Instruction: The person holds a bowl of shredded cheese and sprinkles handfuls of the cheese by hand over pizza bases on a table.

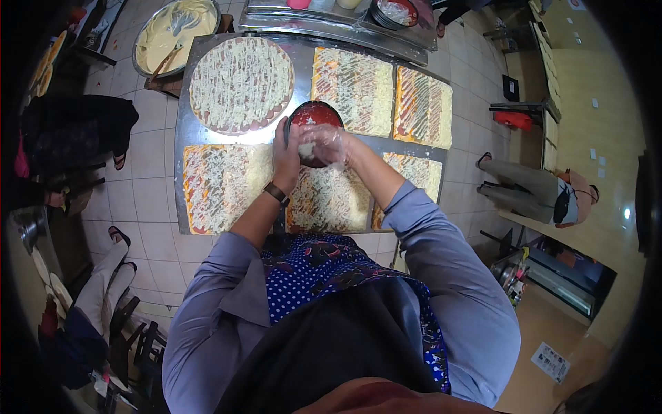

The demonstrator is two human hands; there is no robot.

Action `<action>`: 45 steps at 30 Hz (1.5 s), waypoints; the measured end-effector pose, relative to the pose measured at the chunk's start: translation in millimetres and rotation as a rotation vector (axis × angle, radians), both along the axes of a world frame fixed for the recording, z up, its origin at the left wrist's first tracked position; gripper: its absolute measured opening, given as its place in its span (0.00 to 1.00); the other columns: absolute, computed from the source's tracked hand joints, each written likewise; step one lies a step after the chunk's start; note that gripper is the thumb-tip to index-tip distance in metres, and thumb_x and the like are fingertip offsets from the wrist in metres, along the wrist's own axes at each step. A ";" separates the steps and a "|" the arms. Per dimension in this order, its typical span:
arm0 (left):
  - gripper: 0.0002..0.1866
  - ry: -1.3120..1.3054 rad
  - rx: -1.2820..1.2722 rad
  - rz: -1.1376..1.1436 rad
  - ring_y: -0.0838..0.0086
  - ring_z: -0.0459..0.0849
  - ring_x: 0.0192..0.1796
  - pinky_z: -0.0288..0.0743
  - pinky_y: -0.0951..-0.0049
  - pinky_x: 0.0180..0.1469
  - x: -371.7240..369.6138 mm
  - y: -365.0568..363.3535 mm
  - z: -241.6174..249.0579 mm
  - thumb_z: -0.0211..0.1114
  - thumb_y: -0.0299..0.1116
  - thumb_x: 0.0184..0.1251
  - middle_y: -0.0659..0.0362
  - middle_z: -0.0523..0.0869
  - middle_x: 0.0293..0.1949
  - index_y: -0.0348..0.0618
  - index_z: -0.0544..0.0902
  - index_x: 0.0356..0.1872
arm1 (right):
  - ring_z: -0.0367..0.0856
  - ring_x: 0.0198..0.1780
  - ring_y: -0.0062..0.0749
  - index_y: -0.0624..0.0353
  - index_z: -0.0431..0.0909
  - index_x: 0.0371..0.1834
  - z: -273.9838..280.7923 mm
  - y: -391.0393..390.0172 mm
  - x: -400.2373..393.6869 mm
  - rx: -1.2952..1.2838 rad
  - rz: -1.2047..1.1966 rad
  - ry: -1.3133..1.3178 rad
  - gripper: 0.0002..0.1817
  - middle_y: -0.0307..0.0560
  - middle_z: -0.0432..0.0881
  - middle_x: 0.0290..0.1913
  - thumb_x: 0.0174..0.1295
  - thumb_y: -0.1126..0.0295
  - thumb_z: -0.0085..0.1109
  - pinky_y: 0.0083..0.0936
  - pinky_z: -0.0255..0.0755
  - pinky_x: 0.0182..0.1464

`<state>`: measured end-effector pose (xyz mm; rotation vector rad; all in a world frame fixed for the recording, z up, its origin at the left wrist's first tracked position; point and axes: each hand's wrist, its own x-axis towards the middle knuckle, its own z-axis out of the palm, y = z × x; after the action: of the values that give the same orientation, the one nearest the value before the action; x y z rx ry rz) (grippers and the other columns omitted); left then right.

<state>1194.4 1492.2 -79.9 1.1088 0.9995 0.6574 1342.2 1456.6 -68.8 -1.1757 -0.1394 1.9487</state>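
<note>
A bowl [316, 114], red inside and dark outside, is above the middle of the metal table, with white shreds that look like grated cheese in it. My left hand [285, 159] grips its left side, a dark band on the wrist. Inside the bowl is my right hand [332, 143] in a clear plastic glove; its fingers are blurred and partly hidden. Around the bowl lie a round pizza-like base [241, 86] with white shreds and rectangular topped sheets: one at upper middle [352, 90], one at upper right [423, 107], one at lower left [227, 183], one below the bowl [327, 200].
At the far left, a large basin [140, 52] of cream-coloured mixture holds a whisk and a wooden-handled tool. A metal surface [331, 27] beyond the table carries a dark bowl [393, 12]. Other people are at left, lower left and right [538, 193].
</note>
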 end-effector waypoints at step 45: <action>0.30 -0.241 -0.333 0.203 0.71 0.69 0.64 0.65 0.67 0.67 -103.4 9.4 1.8 0.44 0.54 0.78 0.55 0.70 0.62 0.39 0.62 0.67 | 0.83 0.52 0.46 0.54 0.83 0.49 -92.3 56.5 358.3 -0.107 1.142 -2.033 0.21 0.53 0.83 0.52 0.62 0.54 0.50 0.37 0.76 0.52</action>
<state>1091.0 1501.6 -78.2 0.6260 0.9771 0.7373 1700.5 1513.1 -161.1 -3.0073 -2.0124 0.4514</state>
